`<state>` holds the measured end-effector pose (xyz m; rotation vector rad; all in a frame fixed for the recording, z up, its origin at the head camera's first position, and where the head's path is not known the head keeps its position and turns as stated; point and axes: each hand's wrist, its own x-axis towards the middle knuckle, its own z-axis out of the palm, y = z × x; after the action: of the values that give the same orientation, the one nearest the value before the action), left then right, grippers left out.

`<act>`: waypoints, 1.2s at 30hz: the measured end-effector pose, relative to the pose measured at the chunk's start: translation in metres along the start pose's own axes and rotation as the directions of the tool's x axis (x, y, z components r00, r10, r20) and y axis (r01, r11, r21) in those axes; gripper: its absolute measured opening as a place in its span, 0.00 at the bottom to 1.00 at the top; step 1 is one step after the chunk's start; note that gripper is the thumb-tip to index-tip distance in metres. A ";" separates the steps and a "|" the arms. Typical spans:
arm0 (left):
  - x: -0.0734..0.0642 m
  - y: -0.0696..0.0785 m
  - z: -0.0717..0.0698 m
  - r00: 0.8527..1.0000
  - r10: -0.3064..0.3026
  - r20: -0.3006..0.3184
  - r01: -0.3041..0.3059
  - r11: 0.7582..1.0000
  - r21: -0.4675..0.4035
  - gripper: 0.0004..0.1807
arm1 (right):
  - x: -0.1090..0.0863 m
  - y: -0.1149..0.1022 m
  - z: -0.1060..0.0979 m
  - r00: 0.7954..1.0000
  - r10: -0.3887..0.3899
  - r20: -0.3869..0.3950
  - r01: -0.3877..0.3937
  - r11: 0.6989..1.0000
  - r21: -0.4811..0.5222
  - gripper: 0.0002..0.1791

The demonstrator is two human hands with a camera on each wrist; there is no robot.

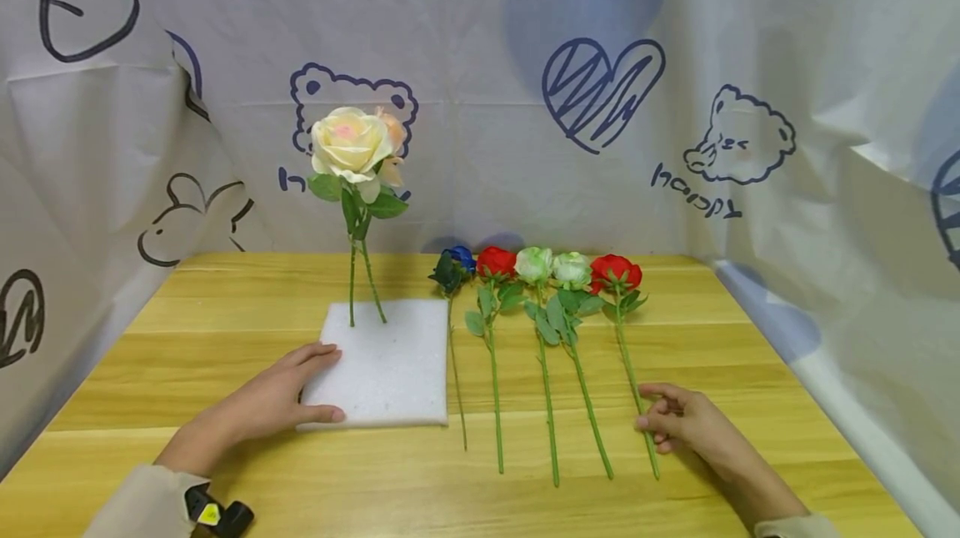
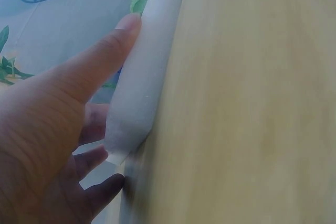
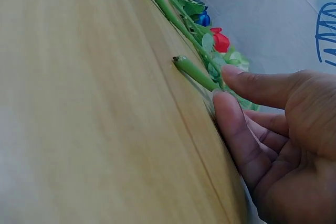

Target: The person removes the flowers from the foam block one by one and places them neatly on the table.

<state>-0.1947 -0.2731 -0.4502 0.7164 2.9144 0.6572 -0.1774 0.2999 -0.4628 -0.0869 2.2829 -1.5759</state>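
Observation:
A white foam block [image 1: 397,379] lies on the table with two upright roses in its back part, a cream rose [image 1: 351,142] and a peach rose [image 1: 392,131] partly behind it. My left hand [image 1: 281,396] rests at the block's left side, thumb and fingers spread over its front-left corner. On the right, my right hand [image 1: 682,419] pinches the lower stem of the rightmost red rose [image 1: 617,274] between thumb and forefinger. The cut end of that stem [image 3: 194,72] sticks out past the fingertips in the right wrist view, near the tabletop.
Between the hands lie a blue rose [image 1: 461,258], another red rose [image 1: 496,262] and two pale green roses, one left [image 1: 534,264] and one right [image 1: 572,269]. Their stems point toward me on the wooden table [image 1: 360,480]. White sheeting [image 1: 465,46] with drawings surrounds the table's back and sides.

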 end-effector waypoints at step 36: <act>-0.001 0.000 0.000 1.000 -0.017 0.015 0.017 1.000 -0.014 0.56 | 0.017 -0.062 0.014 0.960 -0.278 -0.038 0.252 0.911 -0.326 0.26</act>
<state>-0.1945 -0.2739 -0.4501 0.6911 2.8965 0.6671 -0.1978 0.2598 -0.4148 -0.4407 2.6685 -1.3317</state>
